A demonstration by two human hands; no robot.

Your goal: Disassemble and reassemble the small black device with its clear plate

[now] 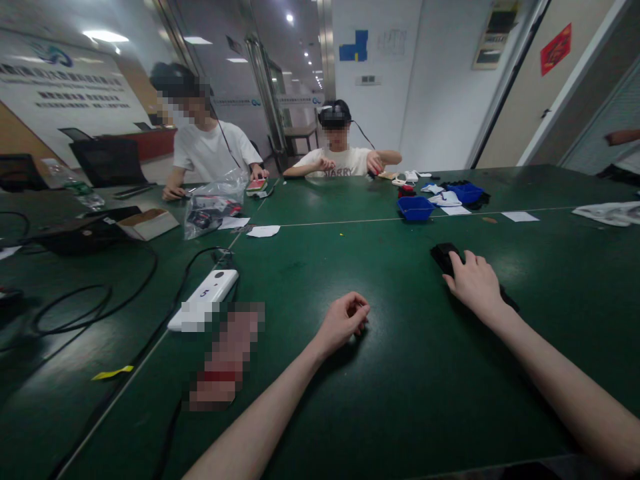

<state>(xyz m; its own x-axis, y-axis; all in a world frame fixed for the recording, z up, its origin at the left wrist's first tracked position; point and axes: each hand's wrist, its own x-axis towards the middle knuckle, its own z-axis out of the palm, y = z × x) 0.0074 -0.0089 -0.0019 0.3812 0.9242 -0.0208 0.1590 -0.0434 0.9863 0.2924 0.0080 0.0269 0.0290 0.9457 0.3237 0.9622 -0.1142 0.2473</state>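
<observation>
My left hand point(345, 316) hovers low over the middle of the green table point(310, 267), its fingers curled in towards the thumb and nothing visible in them. Farther right, my right hand point(475, 283) lies over a long black item point(443, 257), thumb on the near side and fingers over the far side. Much of that item is hidden under the palm; a dark end shows past the wrist, and its kind cannot be made out. To the left of my left hand are a white power bank point(207, 300) marked 5 and a blurred-out reddish flat object point(233, 353).
Black cables point(145, 273) run along the left. A clear plastic bag point(215, 203), an open box point(150, 223) and a bottle point(83, 190) stand there. A blue tray point(416, 208) sits at the back right. Two people point(215, 150) sit across the table.
</observation>
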